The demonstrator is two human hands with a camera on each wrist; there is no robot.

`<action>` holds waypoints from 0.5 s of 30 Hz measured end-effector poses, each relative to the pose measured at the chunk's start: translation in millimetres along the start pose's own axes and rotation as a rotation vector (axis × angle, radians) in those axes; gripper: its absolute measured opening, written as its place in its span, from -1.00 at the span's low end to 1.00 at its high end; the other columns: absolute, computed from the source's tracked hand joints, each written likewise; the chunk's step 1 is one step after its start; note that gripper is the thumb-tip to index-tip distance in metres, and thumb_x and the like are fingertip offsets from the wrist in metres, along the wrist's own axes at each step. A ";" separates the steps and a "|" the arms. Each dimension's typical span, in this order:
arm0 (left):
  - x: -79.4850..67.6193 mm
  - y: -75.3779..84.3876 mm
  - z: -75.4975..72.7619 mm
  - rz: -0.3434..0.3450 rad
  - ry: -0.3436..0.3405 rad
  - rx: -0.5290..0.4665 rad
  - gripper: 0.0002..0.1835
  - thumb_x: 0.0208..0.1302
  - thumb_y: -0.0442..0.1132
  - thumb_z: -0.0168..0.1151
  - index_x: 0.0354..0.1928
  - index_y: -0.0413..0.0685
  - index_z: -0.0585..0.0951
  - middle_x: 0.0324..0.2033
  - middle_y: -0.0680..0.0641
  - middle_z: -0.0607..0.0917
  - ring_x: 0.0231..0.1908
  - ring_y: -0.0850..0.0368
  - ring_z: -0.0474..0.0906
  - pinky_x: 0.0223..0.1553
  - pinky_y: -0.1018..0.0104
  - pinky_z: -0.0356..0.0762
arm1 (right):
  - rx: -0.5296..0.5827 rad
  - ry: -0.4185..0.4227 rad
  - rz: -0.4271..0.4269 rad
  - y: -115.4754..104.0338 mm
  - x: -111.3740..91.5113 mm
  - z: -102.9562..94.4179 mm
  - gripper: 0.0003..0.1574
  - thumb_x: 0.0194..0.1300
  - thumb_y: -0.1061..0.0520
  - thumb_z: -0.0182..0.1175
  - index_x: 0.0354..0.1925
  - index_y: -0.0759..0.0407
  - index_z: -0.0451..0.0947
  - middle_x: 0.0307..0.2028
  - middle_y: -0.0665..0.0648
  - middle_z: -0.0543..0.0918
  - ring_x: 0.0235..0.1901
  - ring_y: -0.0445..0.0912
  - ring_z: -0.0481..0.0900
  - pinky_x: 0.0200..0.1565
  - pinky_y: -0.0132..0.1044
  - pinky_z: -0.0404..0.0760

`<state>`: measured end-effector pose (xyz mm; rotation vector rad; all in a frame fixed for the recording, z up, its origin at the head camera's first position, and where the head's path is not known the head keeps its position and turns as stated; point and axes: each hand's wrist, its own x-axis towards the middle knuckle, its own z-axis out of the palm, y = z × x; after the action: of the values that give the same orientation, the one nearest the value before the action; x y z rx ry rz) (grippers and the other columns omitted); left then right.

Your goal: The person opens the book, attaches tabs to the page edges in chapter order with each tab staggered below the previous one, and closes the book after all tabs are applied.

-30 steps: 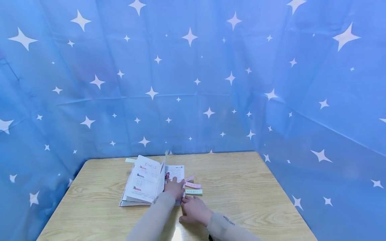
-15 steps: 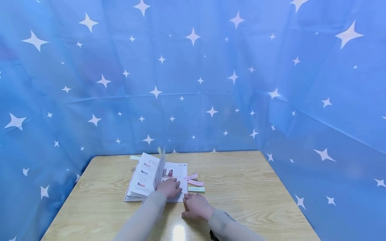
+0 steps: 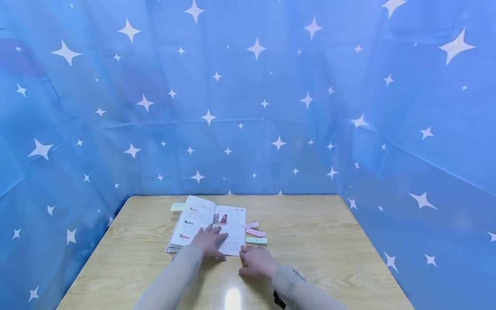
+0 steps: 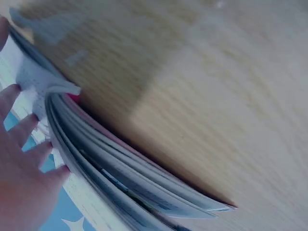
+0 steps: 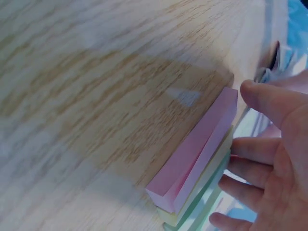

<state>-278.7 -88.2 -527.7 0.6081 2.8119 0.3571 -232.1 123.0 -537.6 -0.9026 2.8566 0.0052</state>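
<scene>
An open book (image 3: 228, 246) lies on the table, with text on both pages and a small picture on the right one. My left hand (image 3: 209, 242) rests with spread fingers across the lower part of the book, by the fold. The left wrist view shows that hand (image 4: 24, 178) over the page, beside the curved page edges (image 4: 120, 159). At the book's lower right corner is my right hand (image 3: 257, 261), its fingers loosely extended. Pink sticky tabs (image 3: 256, 233) and a green tab (image 3: 256, 241) with writing stick out at the right edge. A pink tab (image 5: 195, 149) is close to my right fingers.
A pale tab (image 3: 178, 207) sticks out at the book's upper left. Wooden tabletop (image 3: 317, 241) surrounds the book. A blue curtain (image 3: 248, 107) with white stars hangs behind the table and along its sides.
My left hand has slid left from the right page to the fold. The upright page has gone down to the left. My right hand stays at the corner; the view has shifted slightly.
</scene>
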 end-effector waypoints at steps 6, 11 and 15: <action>-3.1 -6.8 13.1 -0.091 0.025 -0.088 -0.04 -0.19 0.17 0.54 0.35 0.11 0.43 0.42 -0.37 0.12 0.38 -0.49 -0.13 0.32 -0.39 -0.13 | 0.016 0.033 -0.046 2.9 -2.6 5.0 -0.53 0.10 -0.28 0.29 -0.21 0.02 0.61 0.12 0.08 0.60 0.05 -0.04 0.58 0.00 -0.17 0.59; -3.6 -8.6 14.5 -0.108 0.026 -0.115 -0.05 -0.19 0.16 0.55 0.34 0.10 0.45 0.43 -0.37 0.10 0.38 -0.51 -0.13 0.30 -0.42 -0.13 | 0.060 0.016 -0.032 3.2 -3.2 6.1 -0.37 0.12 -0.28 0.26 0.05 0.04 0.60 0.21 0.08 0.54 0.18 -0.03 0.49 0.09 -0.12 0.54; 1.2 -6.9 8.7 -0.083 0.033 -0.113 -0.10 -0.16 0.16 0.53 0.31 0.08 0.48 0.42 -0.39 0.11 0.37 -0.52 -0.12 0.29 -0.43 -0.11 | 0.098 -0.014 0.004 7.2 -3.3 1.3 -0.29 0.15 -0.27 0.25 0.18 0.03 0.55 0.26 0.07 0.49 0.23 -0.02 0.43 0.13 -0.05 0.51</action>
<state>-279.9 -92.2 -538.0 0.4642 2.8143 0.5099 -233.4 130.9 -538.7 -0.8746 2.8180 -0.1263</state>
